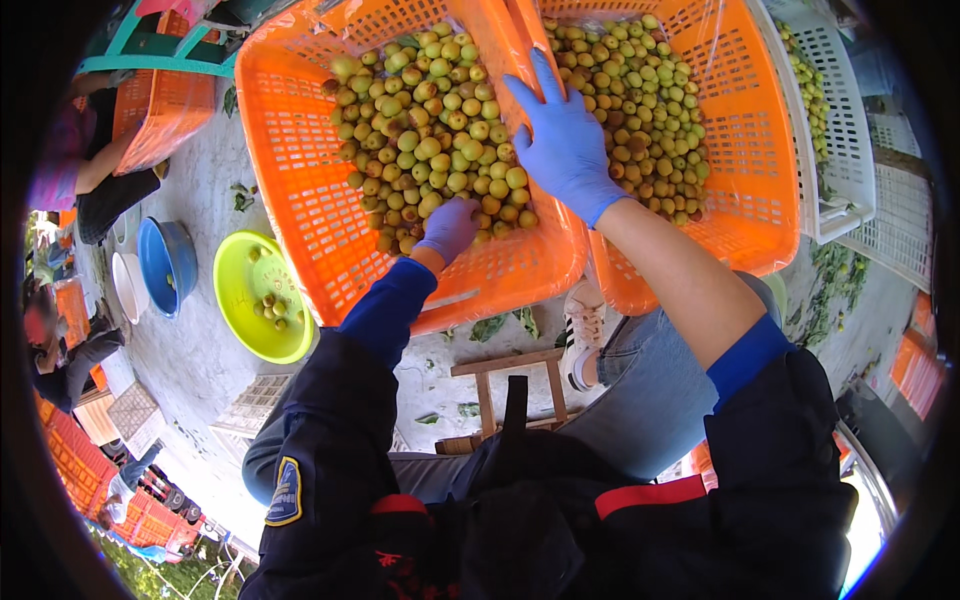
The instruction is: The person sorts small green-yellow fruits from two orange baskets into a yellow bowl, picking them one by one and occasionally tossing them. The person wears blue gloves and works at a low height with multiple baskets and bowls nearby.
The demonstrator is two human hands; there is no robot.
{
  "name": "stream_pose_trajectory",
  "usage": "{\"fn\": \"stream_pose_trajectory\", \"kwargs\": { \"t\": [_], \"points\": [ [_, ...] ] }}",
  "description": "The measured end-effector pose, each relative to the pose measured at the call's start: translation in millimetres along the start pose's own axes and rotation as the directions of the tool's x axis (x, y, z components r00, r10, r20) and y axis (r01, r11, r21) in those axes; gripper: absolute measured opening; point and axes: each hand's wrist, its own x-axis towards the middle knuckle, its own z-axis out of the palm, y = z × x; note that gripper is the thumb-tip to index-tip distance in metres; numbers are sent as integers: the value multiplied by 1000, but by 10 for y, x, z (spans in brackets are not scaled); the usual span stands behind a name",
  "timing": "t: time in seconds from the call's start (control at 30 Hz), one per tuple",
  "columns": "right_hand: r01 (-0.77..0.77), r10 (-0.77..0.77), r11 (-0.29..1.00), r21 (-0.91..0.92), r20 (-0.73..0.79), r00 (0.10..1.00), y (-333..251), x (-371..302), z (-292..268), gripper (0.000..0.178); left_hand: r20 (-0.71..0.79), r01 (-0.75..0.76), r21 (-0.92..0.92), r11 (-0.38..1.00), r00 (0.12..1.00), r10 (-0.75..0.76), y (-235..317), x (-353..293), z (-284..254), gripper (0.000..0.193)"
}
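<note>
L hand point(449, 228) fingers curled in fruit point(430, 140), R hand point(566, 140) fingers spread flat on crate rim point(520, 40)

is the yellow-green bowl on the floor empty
No, the yellow-green bowl holds a few small green fruits in its bottom.

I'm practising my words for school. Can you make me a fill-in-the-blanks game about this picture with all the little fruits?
1. Both hands wear gloves coloured ____.
2. The left hand digs into fruits in a crate coloured ____.
3. The right hand rests on the edge between ____ orange crates.
4. On the ground, the bowl beside the blue tub is coloured ____.

Missing words: blue, orange, two, yellow-green.
</note>
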Motion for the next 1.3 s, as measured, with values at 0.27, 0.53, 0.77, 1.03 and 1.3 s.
{"fn": "stream_pose_trajectory", "kwargs": {
  "t": [0.27, 0.53, 0.77, 1.03, 1.3],
  "points": [
    [9, -12, 999, -38, -66, 998, 39, -13, 59, 56, 160, 58, 290, 955, 981, -109, 323, 158, -1, 27],
    [15, -15, 1000, 0, -21, 1000, 29, -4, 21, 53, 341, -150, 455, 878, 940, -15, 386, 66, 73, 18],
    [7, -7, 1000, -1, -25, 1000, 82, -17, 59, 51, 431, 302, -151, 941, 877, -212, 351, 13, -456, 26],
    [-6, 6, 1000, -8, -4, 1000, 42, -1, 29, 51, 0, -76, -36, 996, 997, 76, 721, 152, -21, 29],
    [9, -9, 1000, 8, -45, 999, 33, -4, 55, 52, 171, 85, 104, 991, 980, -103, 812, 604, 188, 31]
  ]
}}
